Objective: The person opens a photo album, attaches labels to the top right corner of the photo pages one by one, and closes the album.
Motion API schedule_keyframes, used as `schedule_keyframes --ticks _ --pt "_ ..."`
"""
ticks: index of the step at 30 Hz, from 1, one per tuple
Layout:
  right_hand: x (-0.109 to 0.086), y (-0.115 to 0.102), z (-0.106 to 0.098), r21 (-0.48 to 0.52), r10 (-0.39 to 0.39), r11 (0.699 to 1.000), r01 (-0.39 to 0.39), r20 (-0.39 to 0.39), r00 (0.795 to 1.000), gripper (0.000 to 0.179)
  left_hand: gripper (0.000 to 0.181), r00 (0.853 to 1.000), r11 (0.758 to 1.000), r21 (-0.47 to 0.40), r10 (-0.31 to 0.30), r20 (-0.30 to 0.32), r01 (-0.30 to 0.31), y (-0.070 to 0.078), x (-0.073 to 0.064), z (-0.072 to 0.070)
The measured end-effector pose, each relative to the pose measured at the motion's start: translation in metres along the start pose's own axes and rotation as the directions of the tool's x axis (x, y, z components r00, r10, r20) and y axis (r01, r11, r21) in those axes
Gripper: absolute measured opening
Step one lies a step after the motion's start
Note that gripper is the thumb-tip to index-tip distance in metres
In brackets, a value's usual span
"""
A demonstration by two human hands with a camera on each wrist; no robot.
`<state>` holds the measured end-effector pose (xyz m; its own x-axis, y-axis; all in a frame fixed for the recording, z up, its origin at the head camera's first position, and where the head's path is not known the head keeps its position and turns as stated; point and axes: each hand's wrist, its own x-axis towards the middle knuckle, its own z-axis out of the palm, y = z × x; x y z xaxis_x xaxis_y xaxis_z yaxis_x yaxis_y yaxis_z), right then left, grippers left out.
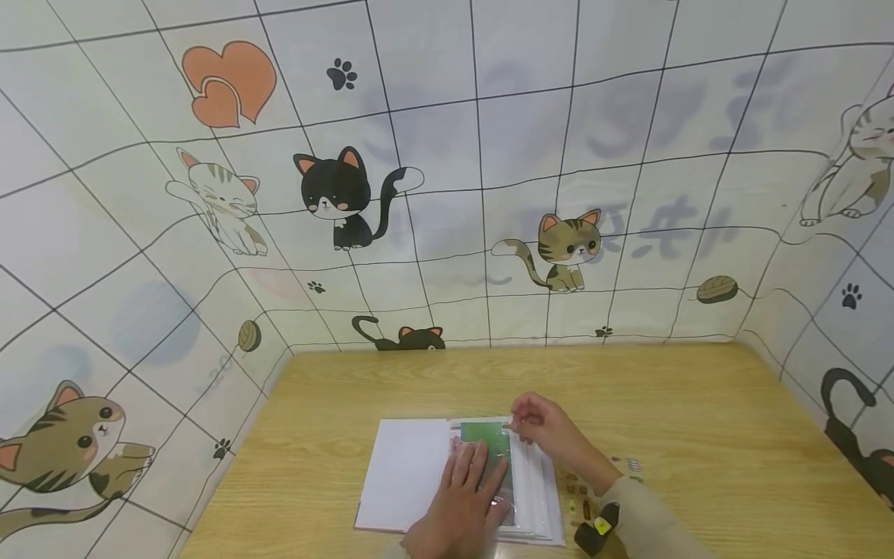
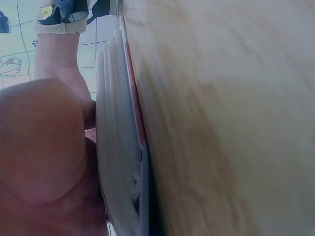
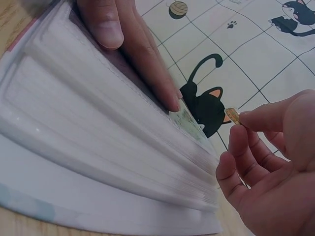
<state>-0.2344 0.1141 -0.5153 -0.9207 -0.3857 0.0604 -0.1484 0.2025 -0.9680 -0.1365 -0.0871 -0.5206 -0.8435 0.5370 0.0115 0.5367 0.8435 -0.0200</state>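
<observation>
An album with thick clear-sleeved pages (image 1: 536, 497) lies opened on the table, its white inside cover (image 1: 405, 473) to the left. A green picture (image 1: 492, 432) shows in the top sleeve. My left hand (image 1: 461, 491) rests flat on that page with fingers spread, partly covering the picture. Near the page's upper right corner, my right hand (image 1: 543, 425) pinches a tiny yellow-brown piece (image 3: 233, 116) between thumb and index finger. Its exact kind is too small to tell. In the left wrist view, the left hand (image 2: 42, 142) lies beside the stacked page edges (image 2: 115, 128).
Several tiny coloured pieces (image 1: 583, 491) lie on the wooden table (image 1: 335, 388) right of the album, partly behind the right forearm. A black wrist device (image 1: 597, 530) sits on the right sleeve. Cat-patterned cloth walls (image 1: 447, 155) enclose the table's back and sides.
</observation>
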Motion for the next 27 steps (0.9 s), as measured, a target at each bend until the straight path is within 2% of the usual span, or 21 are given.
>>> schedule_keyframes --ticks 5,6,10,18,21,25,27 --pt "0.003 0.002 0.002 -0.013 0.034 0.999 -0.035 -0.025 0.999 0.019 0.054 0.996 0.996 0.09 0.017 -0.09 -0.009 0.0 -0.001 0.001" --pt "0.004 0.003 0.003 -0.014 0.037 0.999 -0.038 -0.027 0.999 0.019 0.054 0.996 0.997 0.082 0.016 -0.09 -0.009 0.0 -0.002 0.001" --pt "0.007 0.005 0.005 -0.005 0.053 0.999 -0.053 -0.023 0.998 0.02 0.056 1.0 0.999 0.033 0.008 -0.026 -0.007 -0.001 0.0 0.002" --pt "0.012 0.008 0.009 0.004 0.091 0.996 -0.09 -0.04 0.995 0.022 0.056 0.997 0.992 0.124 0.005 -0.078 0.005 -0.003 0.002 0.014" --pt "0.013 0.009 0.01 -0.005 0.108 0.994 -0.108 -0.046 0.993 0.022 0.057 0.998 0.994 0.113 0.005 -0.059 0.001 -0.003 0.002 0.015" --pt "0.015 0.01 0.011 -0.016 0.124 0.992 -0.125 -0.066 0.99 0.02 0.057 1.0 1.0 0.027 0.0 0.02 -0.001 -0.002 0.002 0.008" --pt "0.016 0.009 0.013 -0.023 0.124 0.992 -0.126 -0.076 0.989 0.019 0.056 0.999 1.0 -0.003 -0.001 0.04 0.001 -0.002 0.002 0.004"
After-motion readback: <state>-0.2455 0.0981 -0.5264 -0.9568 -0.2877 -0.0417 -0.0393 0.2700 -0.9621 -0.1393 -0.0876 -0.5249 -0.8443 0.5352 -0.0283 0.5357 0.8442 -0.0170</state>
